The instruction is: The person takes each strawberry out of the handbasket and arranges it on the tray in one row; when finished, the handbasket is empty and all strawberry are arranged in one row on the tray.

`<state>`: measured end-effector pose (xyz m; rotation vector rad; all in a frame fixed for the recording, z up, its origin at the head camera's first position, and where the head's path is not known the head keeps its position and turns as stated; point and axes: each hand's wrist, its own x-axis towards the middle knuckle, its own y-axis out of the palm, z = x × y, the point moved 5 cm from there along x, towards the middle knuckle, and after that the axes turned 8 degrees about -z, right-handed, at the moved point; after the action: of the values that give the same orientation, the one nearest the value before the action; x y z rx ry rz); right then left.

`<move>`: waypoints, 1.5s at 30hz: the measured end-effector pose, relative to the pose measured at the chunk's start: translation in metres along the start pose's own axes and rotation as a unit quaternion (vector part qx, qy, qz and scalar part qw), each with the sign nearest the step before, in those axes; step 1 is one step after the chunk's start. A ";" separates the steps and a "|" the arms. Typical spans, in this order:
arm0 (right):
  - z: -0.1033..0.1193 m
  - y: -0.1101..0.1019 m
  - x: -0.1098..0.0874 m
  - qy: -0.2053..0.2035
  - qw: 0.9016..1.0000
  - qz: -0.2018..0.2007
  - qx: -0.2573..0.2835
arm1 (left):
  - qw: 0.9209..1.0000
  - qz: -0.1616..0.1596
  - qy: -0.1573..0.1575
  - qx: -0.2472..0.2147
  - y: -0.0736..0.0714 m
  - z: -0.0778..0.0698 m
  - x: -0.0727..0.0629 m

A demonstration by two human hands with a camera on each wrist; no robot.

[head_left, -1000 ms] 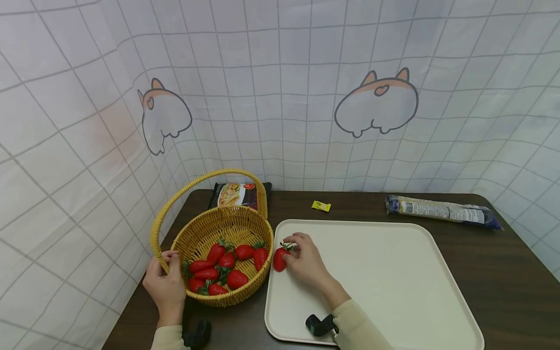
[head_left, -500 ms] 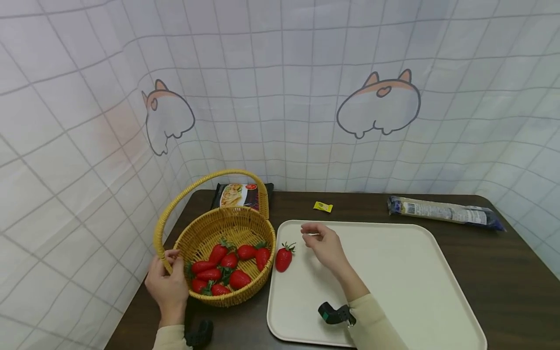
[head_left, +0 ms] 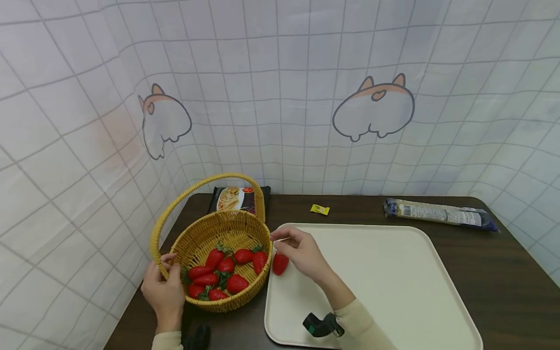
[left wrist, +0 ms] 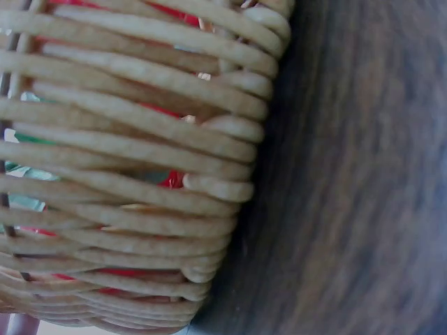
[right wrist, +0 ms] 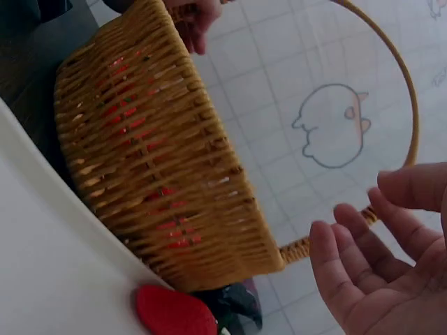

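Note:
A yellow wicker basket (head_left: 227, 217) with a tall hoop handle holds several red strawberries (head_left: 236, 284). At its left side my left hand (head_left: 166, 294) grips the foot of the handle near the rim. The left wrist view shows only the woven wall (left wrist: 133, 139) close up, with red between the strands. My right hand (head_left: 304, 255) hovers by the basket's right rim, holding nothing, its fingers loosely bent in the right wrist view. Below it a single strawberry (head_left: 280, 264) lies on the cream tray (head_left: 372, 282), against its left edge, its leafy end hidden by the hand in the head view.
Behind the basket lies a dark food packet (head_left: 236, 199). A small yellow wrapped sweet (head_left: 320, 209) is beyond the tray. A long blue-ended packet (head_left: 439, 214) lies at the back right of the dark table (head_left: 503, 272). A white gridded curtain (head_left: 262, 97) stands behind.
My right hand let go of the strawberry on the tray, drew back to the right, then came left to the basket's rim. The left hand stayed on the handle.

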<state>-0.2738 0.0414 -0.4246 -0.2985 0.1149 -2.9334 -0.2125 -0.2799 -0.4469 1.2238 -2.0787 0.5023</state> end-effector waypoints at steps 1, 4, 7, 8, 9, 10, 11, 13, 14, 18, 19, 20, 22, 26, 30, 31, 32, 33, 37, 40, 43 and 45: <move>0.003 0.005 0.001 -0.007 1.000 0.012 0.000 | 1.000 -0.002 -0.001 0.000 0.000 0.000 0.000; 0.010 0.020 0.006 -0.023 0.999 0.045 0.011 | 1.000 -0.013 -0.003 0.001 0.000 -0.001 0.001; 0.014 0.037 0.014 -0.031 0.997 0.076 0.014 | 1.000 -0.019 -0.008 -0.004 0.000 -0.004 0.002; 0.014 0.043 0.017 -0.033 0.996 0.087 0.009 | 1.000 -0.020 -0.010 -0.008 0.001 -0.006 0.002; 0.015 0.048 0.019 -0.036 0.995 0.095 0.003 | 1.000 -0.018 -0.015 -0.013 0.001 -0.009 0.002; 0.014 0.054 0.022 -0.037 0.994 0.104 -0.006 | 0.999 -0.016 -0.020 -0.020 0.002 -0.012 0.003; 0.013 0.059 0.024 -0.037 0.993 0.114 -0.017 | 0.999 -0.012 -0.025 -0.025 0.002 -0.017 0.003; 0.009 0.068 0.029 -0.034 0.989 0.136 -0.041 | 0.999 -0.008 -0.033 -0.039 0.002 -0.025 0.003; 0.007 0.072 0.031 -0.032 0.987 0.149 -0.053 | 0.998 -0.005 -0.036 -0.043 0.003 -0.029 0.003; -0.002 0.084 0.041 -0.014 0.976 0.202 -0.076 | 0.998 -0.001 -0.039 -0.050 0.004 -0.036 0.002; -0.003 0.085 0.043 -0.011 0.974 0.213 -0.080 | 0.998 -0.001 -0.040 -0.052 0.004 -0.036 0.002; -0.004 0.087 0.045 -0.006 0.971 0.227 -0.079 | 0.998 0.001 -0.039 -0.053 0.004 -0.036 0.002; -0.006 0.090 0.048 0.003 0.964 0.255 -0.079 | 0.998 0.005 -0.040 -0.056 0.005 -0.036 0.002; -0.010 0.101 0.051 0.005 0.948 0.308 -0.087 | 0.997 0.007 -0.038 -0.063 0.004 -0.036 0.002; -0.014 0.113 0.050 0.020 0.933 0.341 -0.114 | 0.997 0.005 -0.043 -0.056 0.003 -0.031 0.001; -0.014 0.115 0.049 0.027 0.929 0.348 -0.121 | 0.998 0.004 -0.045 -0.054 0.003 -0.027 0.000; -0.015 0.117 0.048 0.034 0.926 0.355 -0.127 | 0.998 0.005 -0.045 -0.047 0.003 -0.024 0.000; -0.016 0.118 0.048 0.039 0.923 0.360 -0.131 | 0.998 0.003 -0.045 -0.042 0.003 -0.019 -0.001; -0.022 0.120 0.046 0.053 0.917 0.371 -0.136 | 0.999 0.000 -0.038 -0.026 0.003 -0.002 -0.004; -0.025 0.120 0.046 0.047 0.913 0.375 -0.152 | 1.000 -0.001 -0.026 -0.015 0.002 0.002 -0.003; -0.025 0.121 0.045 0.037 0.906 0.383 -0.175 | 1.000 -0.003 -0.012 0.001 0.001 0.002 -0.002; -0.025 0.121 0.044 0.035 0.902 0.390 -0.184 | 1.000 -0.006 -0.006 0.007 0.000 0.001 -0.002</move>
<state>-0.2989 -0.0844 -0.4522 -0.1444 0.6423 -2.1038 -0.2123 -0.2791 -0.4490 1.2497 -2.0798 0.5063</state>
